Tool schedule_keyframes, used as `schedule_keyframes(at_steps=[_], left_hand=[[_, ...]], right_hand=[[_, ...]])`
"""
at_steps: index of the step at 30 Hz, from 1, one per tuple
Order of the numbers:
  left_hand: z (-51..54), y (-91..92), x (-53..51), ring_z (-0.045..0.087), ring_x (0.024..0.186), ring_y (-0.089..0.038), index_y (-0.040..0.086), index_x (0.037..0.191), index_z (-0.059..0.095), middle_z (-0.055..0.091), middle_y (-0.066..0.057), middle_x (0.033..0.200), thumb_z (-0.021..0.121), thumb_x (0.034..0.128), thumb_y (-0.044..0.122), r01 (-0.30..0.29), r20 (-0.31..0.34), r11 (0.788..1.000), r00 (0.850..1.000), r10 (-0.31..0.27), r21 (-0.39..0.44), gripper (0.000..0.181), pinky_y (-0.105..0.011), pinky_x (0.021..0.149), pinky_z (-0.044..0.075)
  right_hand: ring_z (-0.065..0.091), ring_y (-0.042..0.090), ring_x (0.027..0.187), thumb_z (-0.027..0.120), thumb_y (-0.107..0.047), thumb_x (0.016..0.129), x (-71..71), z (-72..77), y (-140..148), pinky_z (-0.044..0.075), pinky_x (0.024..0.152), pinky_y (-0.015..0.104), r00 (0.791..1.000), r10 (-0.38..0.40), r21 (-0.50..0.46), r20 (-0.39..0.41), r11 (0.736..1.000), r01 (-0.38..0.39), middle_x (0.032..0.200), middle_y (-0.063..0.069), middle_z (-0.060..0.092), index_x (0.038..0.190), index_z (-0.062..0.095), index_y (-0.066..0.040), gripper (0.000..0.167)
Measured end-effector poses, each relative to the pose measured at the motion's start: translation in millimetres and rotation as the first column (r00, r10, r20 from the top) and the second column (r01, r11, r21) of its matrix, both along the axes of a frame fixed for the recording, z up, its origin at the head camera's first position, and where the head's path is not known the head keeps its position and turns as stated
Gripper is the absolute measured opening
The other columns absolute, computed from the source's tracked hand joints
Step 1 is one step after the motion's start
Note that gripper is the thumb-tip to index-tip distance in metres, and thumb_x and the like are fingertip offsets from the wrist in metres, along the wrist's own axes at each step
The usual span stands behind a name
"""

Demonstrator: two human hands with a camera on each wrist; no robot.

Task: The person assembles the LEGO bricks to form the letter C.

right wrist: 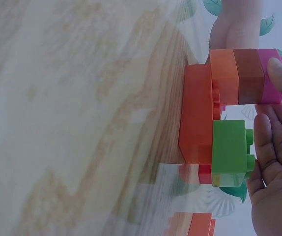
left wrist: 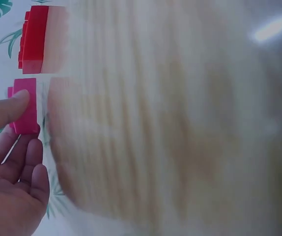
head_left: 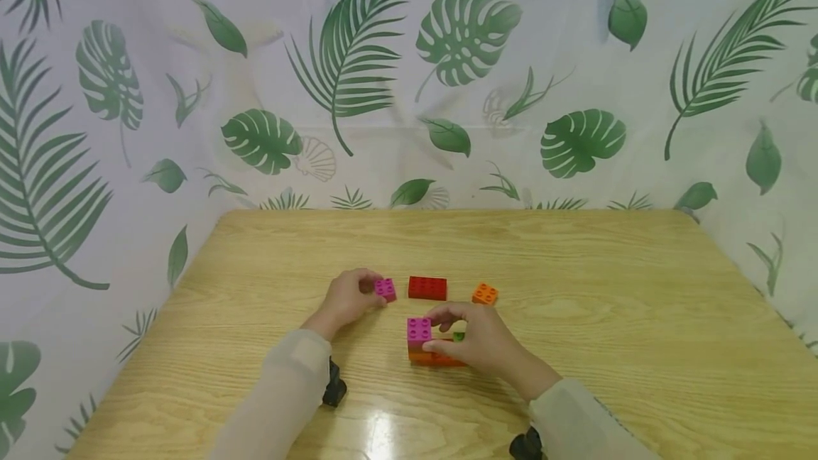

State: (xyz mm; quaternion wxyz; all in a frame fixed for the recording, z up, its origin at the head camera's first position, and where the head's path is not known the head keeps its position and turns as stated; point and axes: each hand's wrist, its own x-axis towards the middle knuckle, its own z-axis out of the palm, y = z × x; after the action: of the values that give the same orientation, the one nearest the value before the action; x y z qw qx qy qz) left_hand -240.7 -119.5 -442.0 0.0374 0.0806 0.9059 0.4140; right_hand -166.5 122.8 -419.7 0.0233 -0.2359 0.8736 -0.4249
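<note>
Seemingly, stacking is being done: the right hand (head_left: 479, 336)'s thumb and fingers are pinching the pink top block (head_left: 419, 329) above a long orange base (right wrist: 196, 113), while the left hand (head_left: 347, 298) is pinching a second pink block (head_left: 385, 289) beside a red block (head_left: 427, 288). Probably, seating is calling for aligned studs. Smooth, boxy plastic is contrasting with the wood-grained table (head_left: 575, 254).

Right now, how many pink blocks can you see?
2. One pink block is pinched in the left hand; the other pink block tops the tower, gripped by the right hand. The hands could hide more.
</note>
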Motion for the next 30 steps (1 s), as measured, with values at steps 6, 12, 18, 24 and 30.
schedule_keyframes(at_steps=[6, 12, 18, 24, 30], left_hand=[[8.9, -4.0, 7.9, 0.059, 0.101, -0.024, 0.003, 0.112, 0.066, 0.066, -0.006, 0.106, 0.076, 0.0802, 0.01, 0.016, 0.032, 1.0, 0.999, -0.016, 0.011, 0.034, -0.038, 0.09, 0.047], [19.2, -8.5, 20.2, 0.058, 0.101, -0.022, 0.006, 0.112, 0.067, 0.065, -0.003, 0.106, 0.076, 0.0811, 0.013, 0.041, 0.034, 0.999, 0.999, -0.041, 0.026, 0.033, -0.038, 0.088, 0.048], [27.8, -8.7, 34.1, 0.058, 0.096, -0.02, 0.007, 0.11, 0.068, 0.066, 0.001, 0.101, 0.076, 0.0807, 0.014, 0.106, -0.01, 0.992, 0.994, -0.105, 0.074, 0.031, -0.037, 0.08, 0.049], [36.8, -2.4, 46.8, 0.059, 0.096, -0.021, 0.007, 0.112, 0.068, 0.066, 0.001, 0.101, 0.075, 0.0817, 0.016, 0.174, -0.025, 0.976, 0.985, -0.172, 0.134, 0.032, -0.035, 0.08, 0.048], [45.5, 5.9, 57.0, 0.059, 0.096, -0.021, 0.006, 0.112, 0.068, 0.067, 0.002, 0.099, 0.074, 0.0832, 0.018, 0.283, -0.064, 0.945, 0.959, -0.276, 0.163, 0.032, -0.034, 0.079, 0.046]], right_hand=[[0.059, 0.014, 0.083, 0.081, -0.028, 0.076, -0.3, -0.7, 0.8, 0.051, 0.063, 0.025, 1.0, 0.001, -0.005, -0.007, 1.0, -0.001, 0.097, -0.005, 0.068, 0.101, 0.07, -0.015, 0.031], [0.059, 0.016, 0.083, 0.081, -0.029, 0.076, -0.9, -1.2, 0.8, 0.05, 0.056, 0.025, 1.0, 0.011, -0.011, 0.003, 1.0, -0.011, 0.098, -0.004, 0.068, 0.102, 0.07, -0.015, 0.031], [0.059, 0.016, 0.083, 0.08, -0.03, 0.076, -1.5, -2.7, 0.9, 0.051, 0.057, 0.025, 1.0, 0.013, -0.013, 0.004, 1.0, -0.013, 0.098, -0.004, 0.068, 0.102, 0.07, -0.015, 0.032], [0.059, 0.018, 0.083, 0.08, -0.031, 0.076, -1.7, -3.9, 1.1, 0.051, 0.056, 0.025, 1.0, 0.019, -0.024, 0.004, 1.0, -0.018, 0.098, -0.003, 0.068, 0.102, 0.07, -0.014, 0.033], [0.06, 0.015, 0.082, 0.081, -0.03, 0.076, -1.9, -3.8, 1.8, 0.052, 0.063, 0.027, 1.0, 0.026, -0.037, -0.01, 0.999, -0.027, 0.097, -0.004, 0.069, 0.103, 0.07, -0.013, 0.033]])
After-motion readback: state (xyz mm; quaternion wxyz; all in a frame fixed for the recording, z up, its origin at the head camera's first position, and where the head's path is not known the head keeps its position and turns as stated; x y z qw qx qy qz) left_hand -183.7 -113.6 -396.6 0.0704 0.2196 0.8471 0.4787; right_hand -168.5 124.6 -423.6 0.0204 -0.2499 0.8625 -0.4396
